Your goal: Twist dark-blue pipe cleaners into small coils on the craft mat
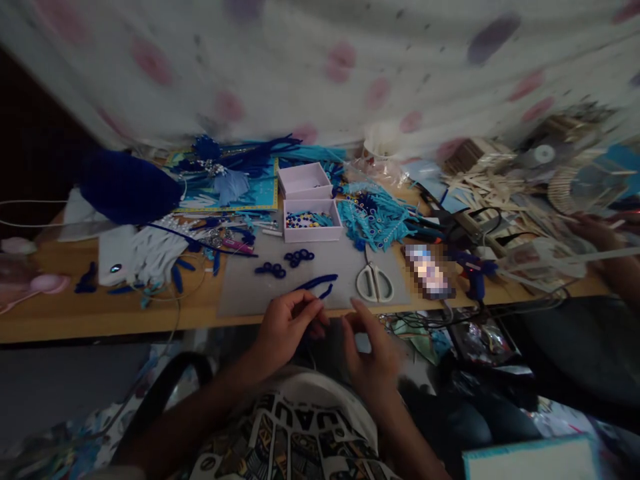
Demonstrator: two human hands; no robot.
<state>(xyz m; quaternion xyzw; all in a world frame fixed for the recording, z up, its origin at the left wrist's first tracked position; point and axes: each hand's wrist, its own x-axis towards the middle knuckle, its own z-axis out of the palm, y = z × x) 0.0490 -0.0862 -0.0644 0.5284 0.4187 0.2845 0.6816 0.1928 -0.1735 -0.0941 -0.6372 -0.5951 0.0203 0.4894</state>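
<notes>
At the front edge of the table, my left hand (290, 328) has its thumb and fingertips pinched together; whatever lies between them is too small to make out. Just beyond it, dark blue fuzzy strips (317, 283) rest on a grey mat (240, 293). My right hand (373, 353) is held a little to the right, slightly blurred, thumb and index finger curved apart with nothing visible between them. White-handled scissors (375, 283) lie beyond it on the mat. Dark blue curled pieces (299, 257) sit farther back, in front of a white box (313, 231) of beads.
Blue strips (375, 217) are piled behind the scissors. A phone (429, 270) and a blue glue gun (475, 272) lie to the right. At far right, another person's hand (595, 230) is near wooden sticks. White gloves (150, 253) and a dark blue bundle (127, 187) are on the left.
</notes>
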